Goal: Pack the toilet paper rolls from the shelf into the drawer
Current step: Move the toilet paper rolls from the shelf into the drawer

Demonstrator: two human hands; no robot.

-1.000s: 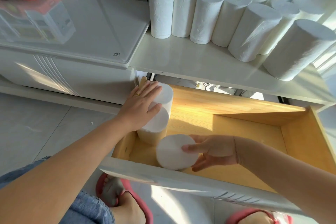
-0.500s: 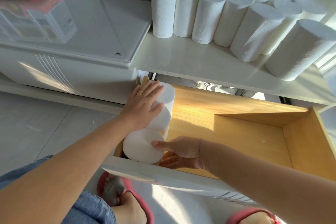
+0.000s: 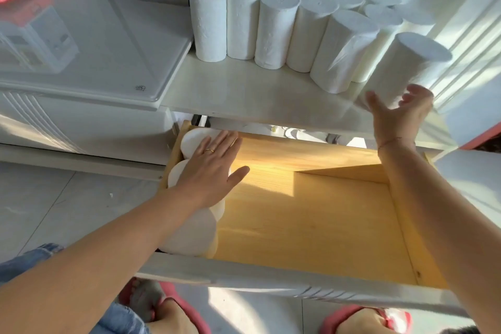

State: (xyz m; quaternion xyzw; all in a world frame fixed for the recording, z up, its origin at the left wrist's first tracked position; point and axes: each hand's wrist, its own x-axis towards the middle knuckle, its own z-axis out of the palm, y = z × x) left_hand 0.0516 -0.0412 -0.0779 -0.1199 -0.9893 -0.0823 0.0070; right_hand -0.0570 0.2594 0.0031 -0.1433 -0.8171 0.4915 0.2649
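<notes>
Left hand (image 3: pixel 208 171): fingers straight, flat on drawer rolls (image 3: pixel 193 233);
Right hand (image 3: pixel 398 116): fingers spread apart at base of shelf roll (image 3: pixel 406 68), not clamped

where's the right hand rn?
Head view, upper right: the right hand is at the front edge of the shelf, fingers spread at the base of the rightmost toilet paper roll.

white rolls (image 3: pixel 279 30) upright on shelf (image 3: pixel 244 95), drawer (image 3: pixel 311 225) open
</notes>
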